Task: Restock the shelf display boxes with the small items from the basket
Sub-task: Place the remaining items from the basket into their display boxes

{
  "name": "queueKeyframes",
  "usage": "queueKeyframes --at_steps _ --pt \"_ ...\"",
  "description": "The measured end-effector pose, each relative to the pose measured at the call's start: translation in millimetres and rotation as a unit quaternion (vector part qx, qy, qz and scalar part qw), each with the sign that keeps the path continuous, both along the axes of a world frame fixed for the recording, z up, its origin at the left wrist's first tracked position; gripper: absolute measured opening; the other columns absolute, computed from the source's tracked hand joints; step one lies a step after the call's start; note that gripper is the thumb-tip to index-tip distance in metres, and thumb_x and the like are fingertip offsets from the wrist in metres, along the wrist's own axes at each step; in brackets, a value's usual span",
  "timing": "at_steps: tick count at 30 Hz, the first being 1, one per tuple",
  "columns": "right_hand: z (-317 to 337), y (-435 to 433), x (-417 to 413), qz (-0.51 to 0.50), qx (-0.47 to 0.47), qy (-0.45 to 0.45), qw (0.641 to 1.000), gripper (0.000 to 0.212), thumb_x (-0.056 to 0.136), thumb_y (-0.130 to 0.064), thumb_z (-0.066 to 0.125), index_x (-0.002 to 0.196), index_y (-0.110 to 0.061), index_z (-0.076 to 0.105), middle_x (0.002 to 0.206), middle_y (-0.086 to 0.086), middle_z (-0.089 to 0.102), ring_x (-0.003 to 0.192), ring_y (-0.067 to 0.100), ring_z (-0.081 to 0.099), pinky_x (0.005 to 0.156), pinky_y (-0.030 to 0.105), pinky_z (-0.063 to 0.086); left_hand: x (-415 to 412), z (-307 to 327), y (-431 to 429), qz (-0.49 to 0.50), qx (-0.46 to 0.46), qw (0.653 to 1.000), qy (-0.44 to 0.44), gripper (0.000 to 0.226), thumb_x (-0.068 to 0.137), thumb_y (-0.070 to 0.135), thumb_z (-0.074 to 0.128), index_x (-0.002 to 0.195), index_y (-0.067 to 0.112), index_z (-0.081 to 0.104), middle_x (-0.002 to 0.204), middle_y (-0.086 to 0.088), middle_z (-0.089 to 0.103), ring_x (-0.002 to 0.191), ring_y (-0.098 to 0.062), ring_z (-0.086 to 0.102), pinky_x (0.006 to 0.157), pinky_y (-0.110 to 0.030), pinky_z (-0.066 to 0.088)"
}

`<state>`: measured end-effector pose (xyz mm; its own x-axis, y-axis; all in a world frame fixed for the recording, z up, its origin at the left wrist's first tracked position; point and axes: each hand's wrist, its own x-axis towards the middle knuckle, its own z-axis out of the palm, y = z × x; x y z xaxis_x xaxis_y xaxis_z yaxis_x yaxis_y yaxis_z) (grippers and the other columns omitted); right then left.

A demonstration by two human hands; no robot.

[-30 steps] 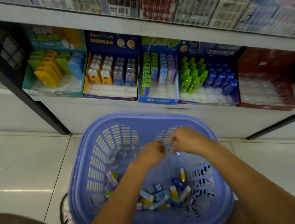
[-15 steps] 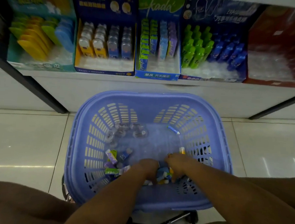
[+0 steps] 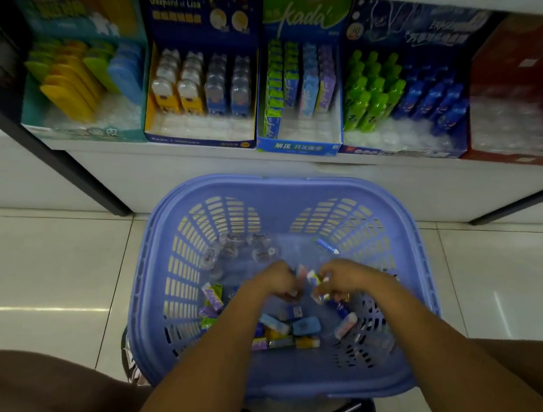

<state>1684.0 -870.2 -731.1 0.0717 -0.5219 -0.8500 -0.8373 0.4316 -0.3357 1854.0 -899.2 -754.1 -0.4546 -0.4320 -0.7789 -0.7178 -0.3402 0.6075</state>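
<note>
The boxes (image 3: 201, 135) have gaps; many items (image 3: 306, 327) lie in the basket (image 3: 297, 185). The right hand (image 3: 345, 278) grips some; the left hand (image 3: 274, 280), I cannot tell.

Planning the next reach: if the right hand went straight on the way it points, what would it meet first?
Likely the left hand: the right hand points at it, with only the small packets it holds in between. Blur leaves depth unclear.

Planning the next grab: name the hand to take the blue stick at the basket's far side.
Right, probably: the right hand is nearest the blue stick; the left hand is farther away.
</note>
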Motion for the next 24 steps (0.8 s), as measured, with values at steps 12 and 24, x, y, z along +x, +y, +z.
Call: queueKeyframes --at_steps 12,24 --pt "111.9 -24.4 14.8 -0.213 -0.281 -0.103 0.93 0.036 0.064 -0.04 0.083 0.077 -0.015 0.059 0.056 0.001 0.063 0.048 0.011 0.06 0.051 0.026 0.047 -5.3 105.0 -40.1 0.246 0.041 0.923 0.293 0.023 0.097 0.02 0.051 0.081 0.013 0.067 0.085 -0.007 0.069 0.08 -0.019 0.064 0.083 -0.035 0.056" --pt "184.4 -77.3 55.0 -0.271 -0.456 -0.274 0.802 0.018 0.089 -0.006 0.061 0.104 -0.014 0.061 0.077 -0.002 0.065 0.059 0.004 0.063 0.055 0.014 0.048 71.5 185.4 -76.7 0.427 -0.183 0.815 0.345 0.015 0.097 0.018 0.052 0.087 0.01 0.06 0.064 0.007 0.066 0.063 -0.004 0.066 0.066 -0.028 0.06"
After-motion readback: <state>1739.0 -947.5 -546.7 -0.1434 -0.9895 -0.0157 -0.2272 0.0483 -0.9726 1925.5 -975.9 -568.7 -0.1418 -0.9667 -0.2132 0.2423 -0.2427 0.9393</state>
